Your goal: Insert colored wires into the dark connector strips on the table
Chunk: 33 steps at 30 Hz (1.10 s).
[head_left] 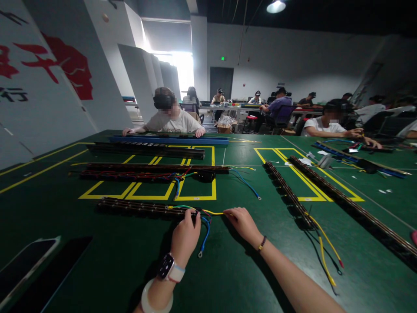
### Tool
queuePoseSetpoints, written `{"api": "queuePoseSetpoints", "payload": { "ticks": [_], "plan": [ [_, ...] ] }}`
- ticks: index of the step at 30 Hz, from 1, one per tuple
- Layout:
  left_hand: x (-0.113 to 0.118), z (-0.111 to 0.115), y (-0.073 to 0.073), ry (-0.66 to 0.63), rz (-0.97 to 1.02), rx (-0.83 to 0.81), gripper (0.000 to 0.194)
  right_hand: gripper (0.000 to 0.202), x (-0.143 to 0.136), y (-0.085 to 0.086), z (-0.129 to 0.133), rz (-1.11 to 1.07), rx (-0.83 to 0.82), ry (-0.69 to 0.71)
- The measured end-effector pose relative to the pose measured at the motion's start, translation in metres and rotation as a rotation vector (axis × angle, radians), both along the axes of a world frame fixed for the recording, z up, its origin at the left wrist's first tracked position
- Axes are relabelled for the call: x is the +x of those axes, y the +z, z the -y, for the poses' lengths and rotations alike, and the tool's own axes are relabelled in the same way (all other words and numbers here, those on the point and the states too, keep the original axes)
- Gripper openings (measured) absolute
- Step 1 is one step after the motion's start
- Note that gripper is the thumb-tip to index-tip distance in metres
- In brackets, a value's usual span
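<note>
My left hand [186, 234], with a watch at its wrist, is closed on the right end of a long dark bar assembly [140, 208]. From that end a yellow wire [213, 212] runs right to my right hand [241, 221], whose fingers pinch its tip. A blue wire [206, 234] with a ring terminal hangs from the same end onto the green table [130, 278]. A green wire [179, 207] lies along the top of the bar.
Further bars with red, blue and yellow wires [130, 174] lie beyond. Two long bars [345, 200] and yellow wires [322, 256] are at the right. Dark flat panels [61, 269] lie front left. A person [172, 117] sits across; another [332, 124] works at back right.
</note>
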<state>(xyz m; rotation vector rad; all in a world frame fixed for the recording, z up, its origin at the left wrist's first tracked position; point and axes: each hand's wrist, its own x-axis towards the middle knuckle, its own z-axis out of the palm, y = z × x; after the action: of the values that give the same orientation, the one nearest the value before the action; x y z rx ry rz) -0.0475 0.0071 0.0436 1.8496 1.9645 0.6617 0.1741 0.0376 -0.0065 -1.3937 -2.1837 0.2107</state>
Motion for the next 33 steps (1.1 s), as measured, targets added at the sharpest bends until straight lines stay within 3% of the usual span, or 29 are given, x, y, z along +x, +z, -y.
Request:
{"api": "queuePoseSetpoints", "payload": {
  "ticks": [4,7,11,16,23,33],
  "plan": [
    [-0.002,-0.004,-0.004,0.011,0.198,-0.032,0.034,0.022,0.0,0.001,0.0,0.003,-0.003,0.001],
    [-0.003,-0.008,-0.011,-0.018,0.358,-0.026,0.05,0.021,0.0,0.001,0.0,-0.012,-0.011,0.012],
    [-0.002,-0.01,-0.018,-0.057,0.433,0.006,0.06,0.021,0.0,0.003,0.001,-0.015,-0.004,0.015],
    [0.001,-0.006,-0.019,-0.163,0.365,0.058,0.054,0.018,0.0,0.002,0.001,0.008,0.016,0.007],
    [0.01,-0.006,-0.014,-0.276,0.195,0.062,0.027,0.018,0.001,0.0,0.0,0.013,0.012,0.023],
    [0.012,0.004,-0.006,-0.269,-0.025,0.035,0.024,0.019,0.0,0.002,0.002,-0.036,-0.024,0.025]
  ]
}}
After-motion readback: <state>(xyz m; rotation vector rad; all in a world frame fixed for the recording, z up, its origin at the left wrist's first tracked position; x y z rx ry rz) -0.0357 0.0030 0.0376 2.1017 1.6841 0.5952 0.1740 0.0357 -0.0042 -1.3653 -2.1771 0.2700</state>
